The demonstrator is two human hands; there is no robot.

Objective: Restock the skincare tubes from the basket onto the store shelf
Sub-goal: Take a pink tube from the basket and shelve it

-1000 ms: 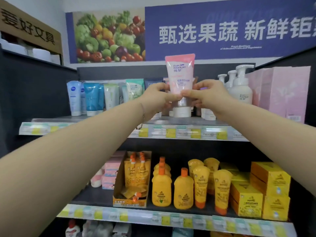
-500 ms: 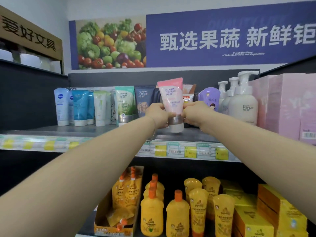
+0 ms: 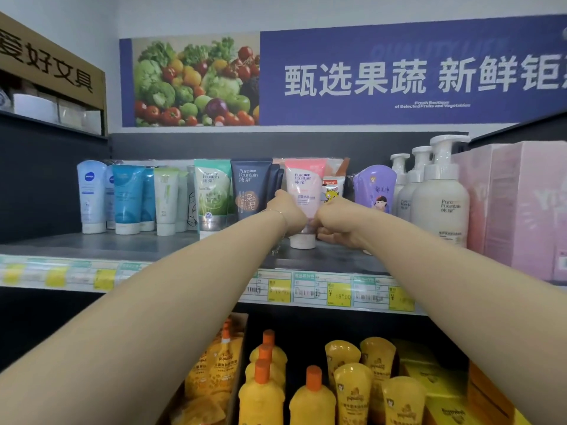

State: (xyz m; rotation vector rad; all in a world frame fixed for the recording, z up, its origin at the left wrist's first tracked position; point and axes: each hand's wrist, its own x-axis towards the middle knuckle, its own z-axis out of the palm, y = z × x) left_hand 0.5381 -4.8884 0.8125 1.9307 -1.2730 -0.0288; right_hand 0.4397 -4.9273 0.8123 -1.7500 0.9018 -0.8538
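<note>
Where the head view meets the upper shelf (image 3: 122,243), entries run as follows.

Pink tube (image 3: 303,185): upright, white cap down and seemingly resting on the shelf board, label facing out. It stands in the row between the navy tube (image 3: 250,188) on its left and the cartoon tube (image 3: 333,188) just behind on its right.

Left hand (image 3: 287,211): fingers curled round the lower left side of the pink tube, gripping it; a thin bracelet shows at the wrist.

Right hand (image 3: 336,220): fingers curled against the lower right side of the same tube, gripping it just above the cap.

Row to the left of the navy tube: green tube (image 3: 212,194), pale tubes, blue tubes (image 3: 127,197), white tube (image 3: 90,194), all cap down.

Row to the right: purple pouch (image 3: 376,188), three pump bottles (image 3: 440,197) one behind another, pink boxes (image 3: 521,204) at the far end.

Shelf edge: price tags (image 3: 337,291), green and yellow.

Lower shelf: yellow bottles (image 3: 260,394) with orange caps, yellow tubes (image 3: 352,391), yellow cartons to the right.

Wall above: blue banner (image 3: 368,78) with a vegetable picture and white characters.
</note>
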